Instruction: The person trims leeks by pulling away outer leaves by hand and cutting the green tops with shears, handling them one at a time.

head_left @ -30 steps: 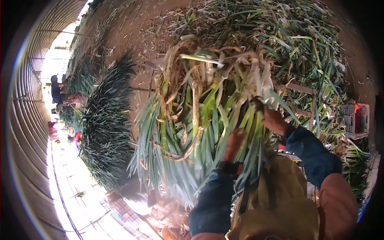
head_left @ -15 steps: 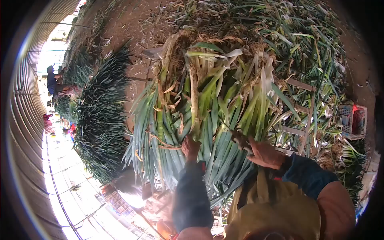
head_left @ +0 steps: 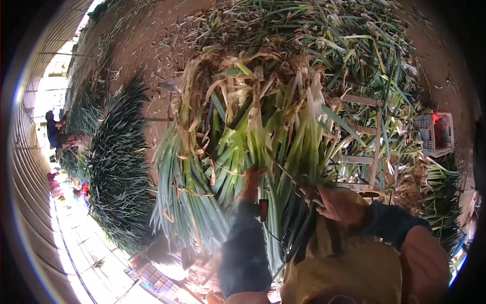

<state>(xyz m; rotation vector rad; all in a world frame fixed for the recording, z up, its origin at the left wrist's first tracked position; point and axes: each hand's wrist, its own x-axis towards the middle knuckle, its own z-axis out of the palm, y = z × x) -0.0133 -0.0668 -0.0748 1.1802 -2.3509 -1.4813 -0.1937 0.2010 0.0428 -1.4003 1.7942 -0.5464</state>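
A thick heap of leeks (head_left: 190, 197) lies in front of me, roots at the far side and green leaves toward me. My left hand (head_left: 251, 183) is closed around a leek (head_left: 254, 124) in the middle of the heap. My right hand (head_left: 340, 203) grips a knife (head_left: 285, 172) by its handle, close to the right of my left hand. The thin blade points up and left over the leeks. Dry brown leaves and tangled roots hang among the stalks.
Trimmed leaves (head_left: 354, 55) cover the ground beyond and to the right, around a wooden frame (head_left: 377, 144). A plastic crate (head_left: 435, 134) stands at right. A large leek pile (head_left: 119, 172) lies at left, with another person (head_left: 53, 129) farther back.
My left hand has moved slightly right and up, closer to the knife. Leeks in the middle have shifted, baring paler green stalks. The whole view has swung a little.
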